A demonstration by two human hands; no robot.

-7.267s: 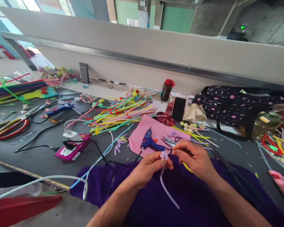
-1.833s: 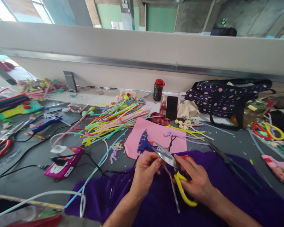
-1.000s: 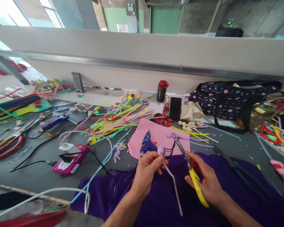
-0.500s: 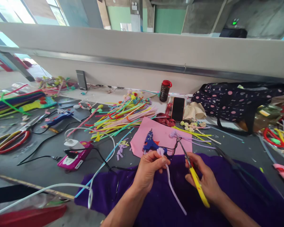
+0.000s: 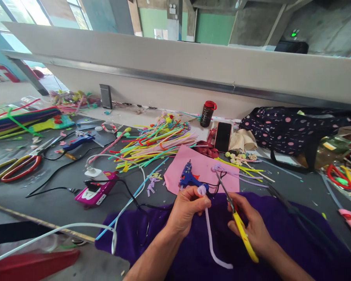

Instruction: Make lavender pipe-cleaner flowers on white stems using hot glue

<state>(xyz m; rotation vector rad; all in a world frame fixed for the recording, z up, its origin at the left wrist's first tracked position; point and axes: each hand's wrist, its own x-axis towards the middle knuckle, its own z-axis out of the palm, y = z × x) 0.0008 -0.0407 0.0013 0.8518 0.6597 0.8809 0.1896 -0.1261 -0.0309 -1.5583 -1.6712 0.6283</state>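
Note:
Between the thumb and fingers of my left hand [image 5: 190,207] is a pale lilac pipe cleaner [image 5: 211,242]. Its top is bunched into a small curl above the fingertips, and the long tail hangs down and bends to the right. My right hand [image 5: 248,220] is wrapped round yellow-handled scissors [image 5: 236,218], whose blades point up and left, apart from the pipe cleaner. Just behind my left hand, a blue hot glue gun [image 5: 188,175] lies on a pink sheet [image 5: 172,171]. More lilac pipe cleaners [image 5: 234,171] rest on the sheet's right side.
A purple cloth [image 5: 152,226] covers the near edge. Left are a magenta power strip [image 5: 98,191] with cables and large red-and-yellow scissors [image 5: 26,162]. Behind lie a heap of coloured pipe cleaners [image 5: 158,142], a phone [image 5: 223,136], a bottle [image 5: 207,114] and a patterned bag [image 5: 286,128].
The pipe cleaner's tail now curves further right at its lower end. Both hands keep nearly the same pose. The whole view has shifted slightly.

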